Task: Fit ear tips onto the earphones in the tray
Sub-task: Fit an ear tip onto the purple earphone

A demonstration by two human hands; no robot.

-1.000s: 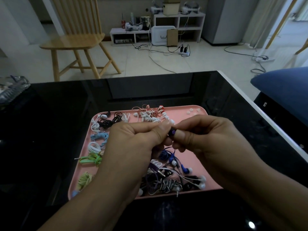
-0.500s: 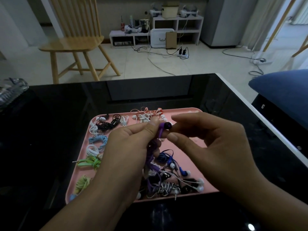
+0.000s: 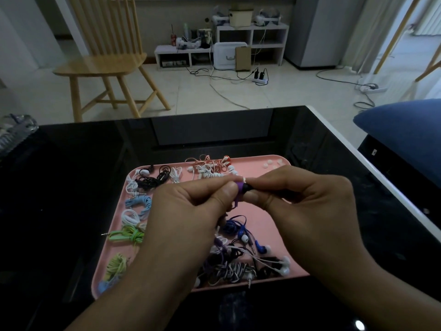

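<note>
Both hands meet above the pink tray (image 3: pixel 281 209), fingertips together on 1 purple earphone (image 3: pixel 241 188). Left hand (image 3: pixel 188 211) pinches the purple body between thumb and forefinger; its purple cable drops from the pinch toward the tray. Right hand (image 3: pixel 307 204) pinches the dark tip end (image 3: pixel 248 187) of the same earphone, fingers curled, a small pale bit showing just above it. Whether the tip is fully seated: cannot tell.

Tray sits on the black glossy table (image 3: pixel 71 187). On the tray: loose white ear tips (image 3: pixel 272 164) at the far right corner, red-white earphones (image 3: pixel 212 167) at the far edge, black earphones (image 3: pixel 155 179) far left, light blue (image 3: pixel 139 203), white (image 3: pixel 130 217), green (image 3: pixel 127 236) and yellow-green (image 3: pixel 117 265) coils down the left side, blue earphones (image 3: pixel 241 231) and a black-white tangle (image 3: pixel 233 271) at the near side under the hands.

Beyond the tray: wooden chair (image 3: pixel 105 60) and white shelf unit (image 3: pixel 250 35).
</note>
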